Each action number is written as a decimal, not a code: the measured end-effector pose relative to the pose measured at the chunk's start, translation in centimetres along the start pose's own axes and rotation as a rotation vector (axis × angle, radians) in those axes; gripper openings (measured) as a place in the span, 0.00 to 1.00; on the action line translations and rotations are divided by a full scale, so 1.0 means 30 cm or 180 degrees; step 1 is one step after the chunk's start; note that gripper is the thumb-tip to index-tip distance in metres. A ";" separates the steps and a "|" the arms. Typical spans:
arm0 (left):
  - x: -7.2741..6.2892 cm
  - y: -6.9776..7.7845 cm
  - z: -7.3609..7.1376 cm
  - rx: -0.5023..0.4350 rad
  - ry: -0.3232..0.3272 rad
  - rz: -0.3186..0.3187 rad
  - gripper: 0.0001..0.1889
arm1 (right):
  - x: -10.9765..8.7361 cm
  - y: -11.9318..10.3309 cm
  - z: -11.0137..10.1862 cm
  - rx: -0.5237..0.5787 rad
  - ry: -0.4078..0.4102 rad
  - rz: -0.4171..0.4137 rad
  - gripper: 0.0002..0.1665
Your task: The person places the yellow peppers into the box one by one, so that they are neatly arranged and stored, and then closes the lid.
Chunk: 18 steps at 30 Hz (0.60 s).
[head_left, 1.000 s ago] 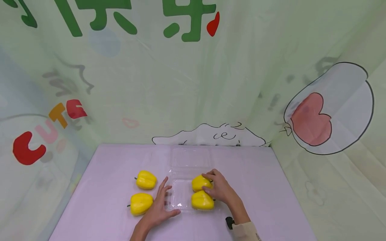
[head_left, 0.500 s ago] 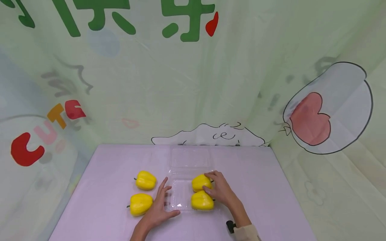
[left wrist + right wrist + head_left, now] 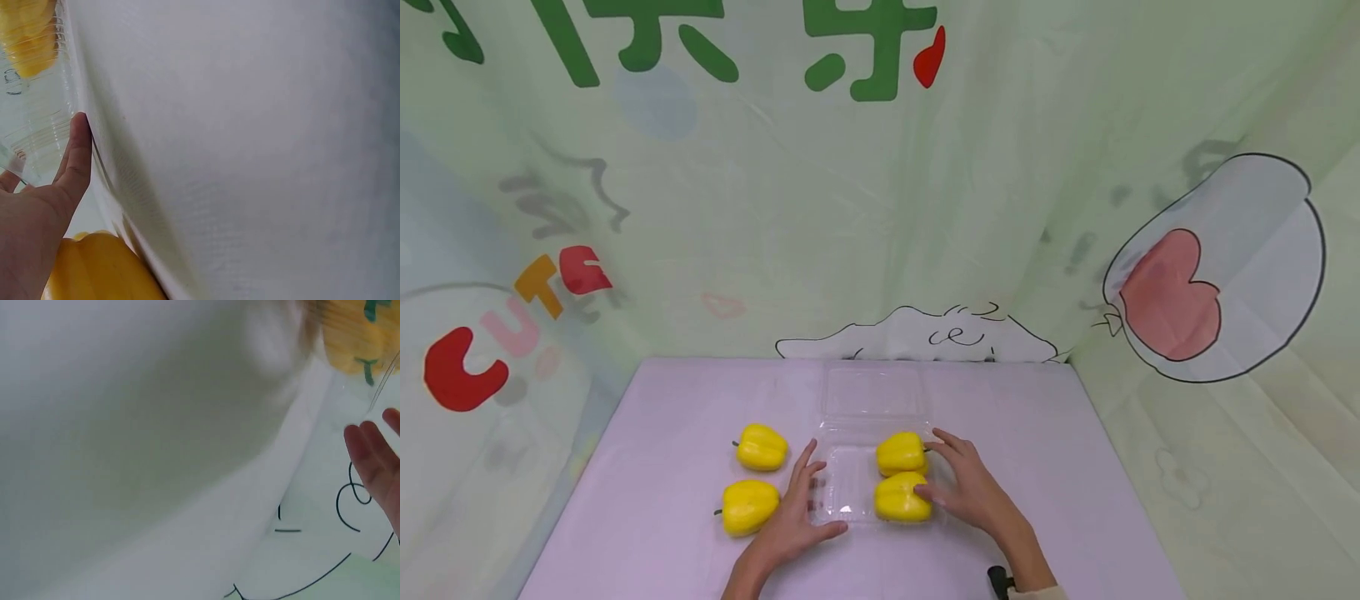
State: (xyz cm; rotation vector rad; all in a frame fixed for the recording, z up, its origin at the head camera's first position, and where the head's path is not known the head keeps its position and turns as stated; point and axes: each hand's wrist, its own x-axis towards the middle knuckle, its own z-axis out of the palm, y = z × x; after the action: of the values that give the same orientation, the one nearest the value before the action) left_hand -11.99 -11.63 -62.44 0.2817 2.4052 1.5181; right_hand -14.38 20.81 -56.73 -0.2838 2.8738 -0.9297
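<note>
A clear plastic clamshell box (image 3: 846, 482) lies with its lid (image 3: 874, 393) folded back. Its right half holds two yellow bell peppers, the far one (image 3: 900, 453) and the near one (image 3: 901, 497). Along the box's left side stands my left hand (image 3: 790, 518), fingers spread; in the left wrist view a fingertip (image 3: 80, 125) is at the clear wall. My right hand (image 3: 973, 487) is just right of the boxed peppers, fingers extended and holding nothing. Its thumb overlaps the near pepper; whether they touch I cannot tell. The right wrist view shows straight fingers (image 3: 369, 450) below green stems.
Two more yellow bell peppers lie left of the box, a far one (image 3: 761, 447) and a near one (image 3: 750, 508) close beside my left hand. A pale lilac cloth (image 3: 1052, 433) covers the table. Printed curtains (image 3: 880, 208) enclose the back and sides.
My right hand has let go of the far boxed pepper and drawn back to the right, its fingers opening. The left hand and all the peppers have stayed in place.
</note>
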 end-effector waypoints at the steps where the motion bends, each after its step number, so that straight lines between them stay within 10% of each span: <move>1: 0.000 0.001 0.000 0.0001 -0.0001 0.0005 0.68 | -0.010 0.005 -0.007 -0.0009 -0.0072 0.0024 0.45; 18: 0.004 -0.002 0.004 -0.0026 0.0019 -0.0023 0.69 | -0.051 0.064 -0.018 -0.0082 -0.0381 -0.0044 0.69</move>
State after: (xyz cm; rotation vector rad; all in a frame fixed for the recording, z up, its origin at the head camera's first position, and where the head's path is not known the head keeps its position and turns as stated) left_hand -12.07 -11.52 -62.56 0.2668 2.4016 1.5273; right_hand -13.24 22.98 -57.36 -0.3498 2.7797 -0.8480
